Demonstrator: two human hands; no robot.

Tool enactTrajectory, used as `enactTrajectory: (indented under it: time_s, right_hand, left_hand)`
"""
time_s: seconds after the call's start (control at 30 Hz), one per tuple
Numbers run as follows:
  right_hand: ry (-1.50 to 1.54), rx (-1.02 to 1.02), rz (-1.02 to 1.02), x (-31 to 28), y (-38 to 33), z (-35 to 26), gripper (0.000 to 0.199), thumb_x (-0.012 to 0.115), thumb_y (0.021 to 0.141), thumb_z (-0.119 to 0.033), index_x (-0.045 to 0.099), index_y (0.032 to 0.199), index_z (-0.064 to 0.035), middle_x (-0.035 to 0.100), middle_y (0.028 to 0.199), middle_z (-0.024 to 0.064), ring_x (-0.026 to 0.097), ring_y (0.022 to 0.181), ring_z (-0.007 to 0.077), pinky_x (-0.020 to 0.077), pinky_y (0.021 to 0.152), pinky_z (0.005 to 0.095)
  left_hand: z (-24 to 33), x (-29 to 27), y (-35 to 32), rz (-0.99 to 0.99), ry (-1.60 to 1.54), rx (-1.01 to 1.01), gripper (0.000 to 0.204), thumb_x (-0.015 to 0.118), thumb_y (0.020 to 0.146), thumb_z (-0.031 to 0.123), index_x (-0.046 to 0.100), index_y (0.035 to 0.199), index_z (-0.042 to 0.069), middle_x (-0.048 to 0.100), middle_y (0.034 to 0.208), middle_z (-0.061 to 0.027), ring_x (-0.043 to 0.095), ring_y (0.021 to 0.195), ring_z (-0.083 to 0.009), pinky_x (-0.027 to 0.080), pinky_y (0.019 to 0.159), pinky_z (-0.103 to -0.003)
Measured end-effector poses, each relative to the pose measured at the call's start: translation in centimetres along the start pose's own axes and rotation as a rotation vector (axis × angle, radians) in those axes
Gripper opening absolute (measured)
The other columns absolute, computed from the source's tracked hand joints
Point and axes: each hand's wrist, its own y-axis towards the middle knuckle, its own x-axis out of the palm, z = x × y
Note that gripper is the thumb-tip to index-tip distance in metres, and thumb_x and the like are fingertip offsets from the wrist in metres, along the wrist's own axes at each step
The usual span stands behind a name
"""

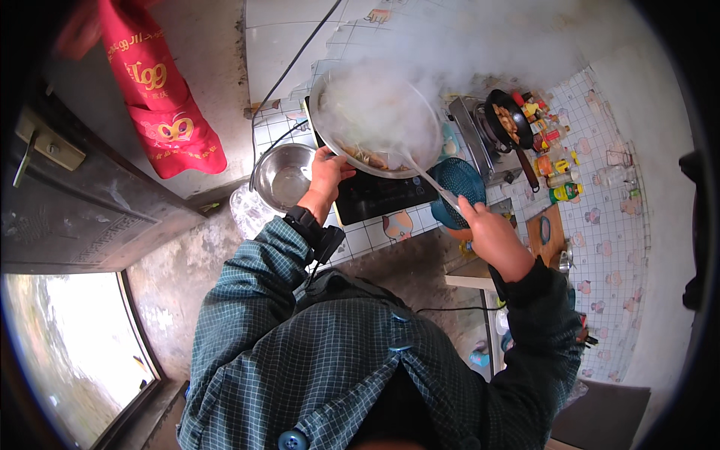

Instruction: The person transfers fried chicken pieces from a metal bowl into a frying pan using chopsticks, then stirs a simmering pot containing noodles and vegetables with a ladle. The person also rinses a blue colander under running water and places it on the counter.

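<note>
Head view: left hand (328, 176) pinched onto the near-left rim of a large steaming pan (430, 131), which sits over a black cooktop (379, 201) on the tiled surface (360, 238); right hand (491, 234) closed round the handle of a spatula (433, 181), its far end down among the food (367, 157). Steel bowl (287, 187) just left of the pan, blue colander (466, 187) to its right, smaller black frying pan (526, 166) on a stove beyond; steam blurs much of the contents.

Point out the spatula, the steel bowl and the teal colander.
Spatula (433, 181): head view, on its handle.
Steel bowl (271, 163): head view, on its bare inner wall.
Teal colander (459, 180): head view, on its perforated inside.
</note>
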Motion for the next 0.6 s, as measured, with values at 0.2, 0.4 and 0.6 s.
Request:
enactTrajectory:
  time_s: [0.2, 0.4, 0.6]
  right_hand:
    - [0.041, 0.043, 0.036, 2.5, 4.8, -1.5, 0.056, 0.049, 0.075, 0.004, 0.040, 0.130, 0.0017, 0.056, 0.097, 0.0249, 0.060, 0.075, 0.0390, 0.0497, 0.065, 0.0451]
    - [0.114, 0.065, 0.088, 0.9, 3.9, 1.1, 0.055, 0.048, 0.077, 0.002, 0.046, 0.130, -0.0087, 0.057, 0.093, 0.0203, 0.060, 0.078, 0.0371, 0.0486, 0.067, 0.0452]
    - [0.152, -0.057, 0.102, -9.0, 0.4, 4.0, 0.056, 0.056, 0.068, 0.009, 0.057, 0.121, -0.0089, 0.061, 0.092, 0.0196, 0.060, 0.082, 0.0354, 0.0471, 0.073, 0.0383]
  left_hand:
    - [-0.4, 0.0, 0.8, -0.010, -0.006, -0.015, 0.020, 0.055, 0.082, 0.001, 0.041, 0.096, 0.004, 0.059, 0.083, -0.0127, 0.063, 0.068, -0.0231, 0.056, 0.066, -0.036]
    - [-0.9, 0.2, 0.9, -0.012, -0.033, -0.013, 0.019, 0.055, 0.082, 0.000, 0.041, 0.094, 0.005, 0.059, 0.080, -0.0122, 0.063, 0.066, -0.0237, 0.056, 0.065, -0.036]
    - [-0.9, 0.0, 1.1, 0.038, -0.077, 0.002, 0.020, 0.056, 0.083, 0.000, 0.040, 0.094, 0.005, 0.057, 0.076, -0.0099, 0.061, 0.057, -0.0210, 0.056, 0.055, -0.034]
